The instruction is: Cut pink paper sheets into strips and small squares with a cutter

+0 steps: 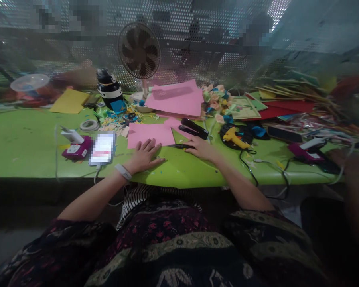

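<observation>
My left hand (144, 156) lies flat on the green table with its fingers spread, fingertips on the near edge of a pink paper sheet (151, 134). To its right, my right hand (202, 148) is closed around the handle end of slim dark scissors (178, 146). Their tip points left, close to the sheet's lower right corner; most of the handles are hidden under my fingers. A black stapler (194, 128) lies just beyond my right hand, over another pink piece (175, 124). Farther back is a stack of larger pink sheets (176, 101).
A lit phone (102, 148) and purple box (76, 148) lie left, near a tape roll (89, 125). Behind stand a black bottle (109, 89) and fan (139, 51). Right are a yellow glue gun (235, 138), cables and paper flowers (217, 99). Another person's arm (357, 179) is far right.
</observation>
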The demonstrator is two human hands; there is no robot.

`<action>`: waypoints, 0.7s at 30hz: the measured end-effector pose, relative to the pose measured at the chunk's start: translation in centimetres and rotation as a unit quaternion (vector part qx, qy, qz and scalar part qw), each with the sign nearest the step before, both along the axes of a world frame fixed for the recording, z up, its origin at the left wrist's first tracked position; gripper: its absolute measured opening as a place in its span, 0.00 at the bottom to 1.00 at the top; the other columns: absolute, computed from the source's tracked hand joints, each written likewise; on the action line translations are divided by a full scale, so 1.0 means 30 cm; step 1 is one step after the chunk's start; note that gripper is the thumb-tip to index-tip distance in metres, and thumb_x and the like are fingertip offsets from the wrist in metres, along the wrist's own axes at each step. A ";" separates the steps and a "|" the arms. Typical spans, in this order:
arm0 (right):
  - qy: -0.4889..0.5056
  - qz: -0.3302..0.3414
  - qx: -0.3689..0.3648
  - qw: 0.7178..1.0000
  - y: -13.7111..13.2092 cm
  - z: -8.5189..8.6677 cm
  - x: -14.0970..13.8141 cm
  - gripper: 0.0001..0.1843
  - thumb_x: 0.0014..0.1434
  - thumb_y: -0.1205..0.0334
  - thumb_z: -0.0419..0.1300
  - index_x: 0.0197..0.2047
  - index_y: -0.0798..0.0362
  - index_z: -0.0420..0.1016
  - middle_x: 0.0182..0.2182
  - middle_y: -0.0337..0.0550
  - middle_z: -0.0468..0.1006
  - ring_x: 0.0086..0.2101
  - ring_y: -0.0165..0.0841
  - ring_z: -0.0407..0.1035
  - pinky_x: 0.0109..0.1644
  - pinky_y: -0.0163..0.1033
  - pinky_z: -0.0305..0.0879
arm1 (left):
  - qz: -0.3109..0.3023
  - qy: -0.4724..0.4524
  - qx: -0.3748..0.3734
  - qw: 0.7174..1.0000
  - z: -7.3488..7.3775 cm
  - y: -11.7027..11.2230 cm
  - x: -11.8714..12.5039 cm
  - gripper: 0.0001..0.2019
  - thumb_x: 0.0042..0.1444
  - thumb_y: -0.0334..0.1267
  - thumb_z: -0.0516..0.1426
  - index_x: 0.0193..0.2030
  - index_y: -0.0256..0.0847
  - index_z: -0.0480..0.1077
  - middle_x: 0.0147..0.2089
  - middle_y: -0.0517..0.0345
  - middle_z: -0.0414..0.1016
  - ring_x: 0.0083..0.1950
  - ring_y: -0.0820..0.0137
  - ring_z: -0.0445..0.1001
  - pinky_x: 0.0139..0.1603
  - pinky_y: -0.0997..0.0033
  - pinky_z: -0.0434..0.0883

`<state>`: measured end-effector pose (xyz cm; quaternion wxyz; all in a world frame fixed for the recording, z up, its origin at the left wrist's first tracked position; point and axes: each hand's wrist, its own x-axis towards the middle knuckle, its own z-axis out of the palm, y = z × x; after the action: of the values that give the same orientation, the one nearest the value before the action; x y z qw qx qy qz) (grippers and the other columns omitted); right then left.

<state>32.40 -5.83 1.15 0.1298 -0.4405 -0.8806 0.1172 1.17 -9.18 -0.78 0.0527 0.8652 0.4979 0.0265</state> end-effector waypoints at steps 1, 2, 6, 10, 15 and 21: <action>0.000 -0.001 0.000 1.000 -0.001 0.002 0.001 0.17 0.69 0.60 0.62 0.59 0.49 0.82 0.54 0.53 0.78 0.55 0.47 0.71 0.63 0.55 0.67 | 0.000 -0.001 0.001 1.000 0.001 0.000 0.000 0.41 0.69 0.68 0.42 0.81 0.47 0.48 0.83 0.46 0.45 0.83 0.46 0.44 0.79 0.36 0.43; 0.001 -0.002 0.003 1.000 -0.001 0.004 -0.004 0.17 0.69 0.59 0.62 0.59 0.48 0.82 0.54 0.53 0.79 0.55 0.47 0.71 0.63 0.56 0.67 | 0.000 0.000 0.001 1.000 0.003 -0.001 0.000 0.41 0.70 0.68 0.42 0.81 0.46 0.49 0.84 0.46 0.44 0.83 0.46 0.44 0.79 0.36 0.43; -0.001 -0.013 0.012 1.000 0.014 0.001 -0.053 0.16 0.68 0.61 0.64 0.57 0.50 0.82 0.53 0.53 0.80 0.56 0.47 0.71 0.63 0.55 0.67 | 0.003 0.015 0.000 1.000 0.011 -0.007 0.002 0.42 0.70 0.67 0.42 0.81 0.43 0.49 0.84 0.44 0.43 0.83 0.46 0.43 0.79 0.37 0.43; 0.007 0.000 0.013 1.000 0.019 -0.010 -0.071 0.15 0.67 0.62 0.66 0.56 0.53 0.82 0.51 0.54 0.81 0.55 0.47 0.72 0.61 0.54 0.67 | 0.004 0.013 0.004 1.000 0.010 -0.009 0.001 0.41 0.70 0.68 0.40 0.81 0.45 0.49 0.84 0.47 0.44 0.83 0.47 0.44 0.79 0.37 0.44; 0.025 0.015 0.014 0.999 0.006 -0.019 -0.047 0.14 0.68 0.60 0.65 0.55 0.48 0.83 0.51 0.52 0.80 0.53 0.46 0.72 0.59 0.54 0.69 | -0.003 0.001 0.012 1.000 -0.001 -0.006 -0.002 0.41 0.70 0.68 0.43 0.81 0.45 0.49 0.83 0.46 0.46 0.82 0.44 0.45 0.78 0.36 0.46; 0.010 0.000 0.014 1.000 0.007 -0.011 -0.103 0.16 0.69 0.61 0.64 0.58 0.50 0.82 0.50 0.53 0.80 0.52 0.45 0.72 0.57 0.51 0.69 | -0.001 0.001 0.007 1.000 -0.002 -0.005 -0.004 0.42 0.70 0.68 0.42 0.82 0.45 0.47 0.83 0.45 0.45 0.83 0.47 0.43 0.79 0.37 0.44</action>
<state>29.31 -5.61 0.83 0.1444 -0.4371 -0.8810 0.1089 1.06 -9.33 -0.82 0.0461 0.8660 0.4971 0.0287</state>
